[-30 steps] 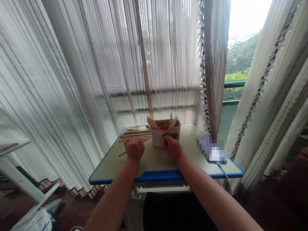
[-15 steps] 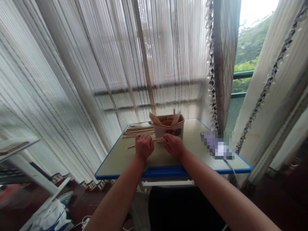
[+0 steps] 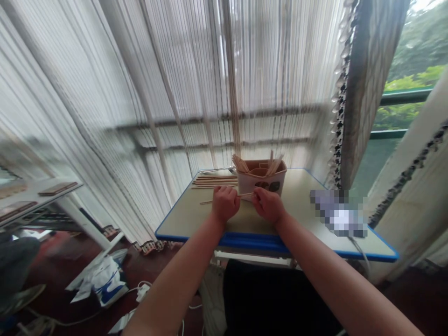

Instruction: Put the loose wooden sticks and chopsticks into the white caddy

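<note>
My left hand [image 3: 226, 204] is closed around a thin wooden chopstick [image 3: 246, 195], whose one end sticks out to the left. My right hand [image 3: 269, 205] pinches the same chopstick toward its other end, so it lies level between both fists, just above the table. Right behind my hands stands a pale holder [image 3: 245, 182] with a brown inside and several sticks upright in it. Left of the holder, several chopsticks [image 3: 213, 183] lie side by side on the table. Behind them rests a metal spoon [image 3: 231, 170].
The small table [image 3: 185, 219] has a blue edge. A blurred-out object [image 3: 338, 214] with a cable lies at its right. Sheer curtains [image 3: 182, 70] hang behind. At the left are a white shelf [image 3: 66, 186] and a plastic bag [image 3: 108, 280] on the floor.
The head view has swung left, so the table and holder appear further right. Both hands keep hold of the chopstick, in nearly the same pose.
</note>
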{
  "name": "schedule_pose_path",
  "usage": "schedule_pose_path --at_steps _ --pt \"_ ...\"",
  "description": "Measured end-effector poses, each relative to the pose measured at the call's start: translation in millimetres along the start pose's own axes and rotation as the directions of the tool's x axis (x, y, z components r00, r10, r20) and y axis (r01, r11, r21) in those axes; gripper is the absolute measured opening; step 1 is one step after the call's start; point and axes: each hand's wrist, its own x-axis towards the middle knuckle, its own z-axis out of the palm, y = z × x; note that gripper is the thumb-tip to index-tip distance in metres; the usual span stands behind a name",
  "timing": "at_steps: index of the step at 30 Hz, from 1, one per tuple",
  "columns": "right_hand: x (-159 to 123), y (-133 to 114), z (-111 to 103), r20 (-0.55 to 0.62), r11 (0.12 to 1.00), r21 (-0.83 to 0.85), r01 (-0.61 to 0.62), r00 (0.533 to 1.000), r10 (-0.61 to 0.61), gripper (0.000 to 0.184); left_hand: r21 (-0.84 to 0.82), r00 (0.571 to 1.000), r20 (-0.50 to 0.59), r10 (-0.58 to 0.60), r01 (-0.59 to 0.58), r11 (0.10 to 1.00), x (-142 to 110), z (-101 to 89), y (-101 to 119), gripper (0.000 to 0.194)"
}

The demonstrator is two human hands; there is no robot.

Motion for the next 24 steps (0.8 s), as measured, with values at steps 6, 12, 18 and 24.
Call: schedule_pose_path --at_steps 6,12,18,24 --pt "-0.9 2.3 3.2 -0.036 0.999 -0.025 -0.041 0.999 0.04 0.019 -0.004 1.0 -0.001 0.03 -0.03 1.0 0.1 2.5 -0.8 0.019" --pt "0.1 0.2 3.9 -0.034 0.992 -0.023 -0.127 0.991 0.126 0.017 -0.017 0.997 0.022 0.072 -0.071 0.997 0.6 4.0 1.9 0.019" --pt "3.3 1.8 -15.3 -0.192 0.966 0.117 -0.229 0.949 0.248 0.012 -0.11 0.992 0.002 0.126 -0.125 0.986 1.8 4.7 9.0 0.026" --pt "32.3 19.3 -70.8 -0.473 0.94 0.236 -0.248 0.816 0.334 0.008 -0.068 0.991 0.015 0.135 -0.134 0.989 6.1 23.0 9.9 0.028"
